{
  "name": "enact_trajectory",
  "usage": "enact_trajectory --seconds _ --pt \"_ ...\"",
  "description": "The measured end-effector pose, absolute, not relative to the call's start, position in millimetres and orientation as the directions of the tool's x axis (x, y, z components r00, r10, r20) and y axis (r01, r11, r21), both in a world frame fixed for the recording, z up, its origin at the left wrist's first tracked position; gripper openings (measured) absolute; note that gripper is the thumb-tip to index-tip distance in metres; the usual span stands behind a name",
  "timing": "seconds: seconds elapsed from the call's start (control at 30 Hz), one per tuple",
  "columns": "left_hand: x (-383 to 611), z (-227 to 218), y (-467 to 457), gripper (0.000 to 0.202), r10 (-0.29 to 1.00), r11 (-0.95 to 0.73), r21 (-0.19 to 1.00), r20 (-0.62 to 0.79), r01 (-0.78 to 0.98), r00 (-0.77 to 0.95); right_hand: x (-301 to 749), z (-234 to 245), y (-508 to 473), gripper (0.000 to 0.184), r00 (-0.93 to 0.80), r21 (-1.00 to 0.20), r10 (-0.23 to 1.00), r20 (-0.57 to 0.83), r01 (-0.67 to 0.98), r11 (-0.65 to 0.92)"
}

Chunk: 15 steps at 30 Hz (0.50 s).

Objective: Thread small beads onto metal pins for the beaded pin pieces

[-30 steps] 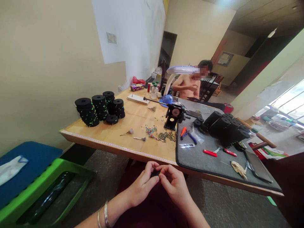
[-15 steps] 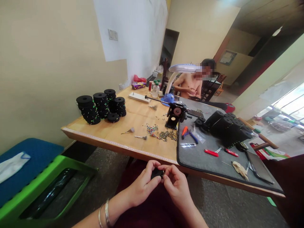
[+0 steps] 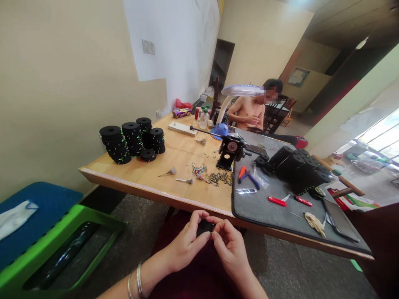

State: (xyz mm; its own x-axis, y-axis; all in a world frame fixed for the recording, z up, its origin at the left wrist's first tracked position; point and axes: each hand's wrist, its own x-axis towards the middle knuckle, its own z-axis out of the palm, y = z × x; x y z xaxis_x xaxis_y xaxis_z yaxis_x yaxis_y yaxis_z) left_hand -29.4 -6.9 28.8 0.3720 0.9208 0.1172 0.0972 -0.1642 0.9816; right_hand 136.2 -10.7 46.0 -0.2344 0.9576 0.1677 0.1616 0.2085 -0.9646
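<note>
Just off the table's front edge, my left hand (image 3: 186, 241) is closed around a small black spool (image 3: 204, 226), thumb on the near side and fingers behind. It looks like the black spools (image 3: 111, 143) stacked on the table's left, though fingers cover much of it. My right hand (image 3: 229, 243) meets its right edge, thumb and forefinger pinched together there. What those fingertips pinch is too small to make out. Beyond the hands on the wooden table (image 3: 149, 180) lie coloured beads (image 3: 199, 169), small dark metal pieces (image 3: 220, 179) and bundles of fine pins (image 3: 184, 181).
A black winding device (image 3: 230, 150) and a blue-white lamp (image 3: 221, 128) stand mid-table. The grey mat (image 3: 258, 209) holds pliers (image 3: 247, 176), thread snips (image 3: 246, 191), red-handled cutters (image 3: 277, 201) and more black spools (image 3: 296, 166). A green stool (image 3: 102, 218) is at left; a person (image 3: 249, 110) sits opposite.
My right fingertips have shifted slightly at the spool's edge, the thumb and forefinger now closer together. My left hand keeps its hold. The person opposite has lowered their head slightly.
</note>
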Motion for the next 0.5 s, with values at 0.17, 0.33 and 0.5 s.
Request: enact_trajectory --seconds 0.17,0.33,0.5 --pt "-29.6 29.3 -7.2 0.03 0.919 -0.169 0.982 0.126 0.085 0.375 136.5 44.9 -10.7 0.009 -0.239 -0.948 0.954 0.18 0.215 0.233" --pt "-30.2 29.6 -6.9 0.03 0.916 -0.185 0.98 0.143 0.08 0.375 136.6 45.5 -9.9 0.009 -0.249 -0.936 0.95 0.188 0.246 0.25" --pt "-30.5 31.2 -6.9 0.029 0.91 -0.203 0.974 0.152 0.096 0.386 136.3 48.3 -10.7 0.009 -0.248 -0.92 0.947 0.207 0.281 0.274"
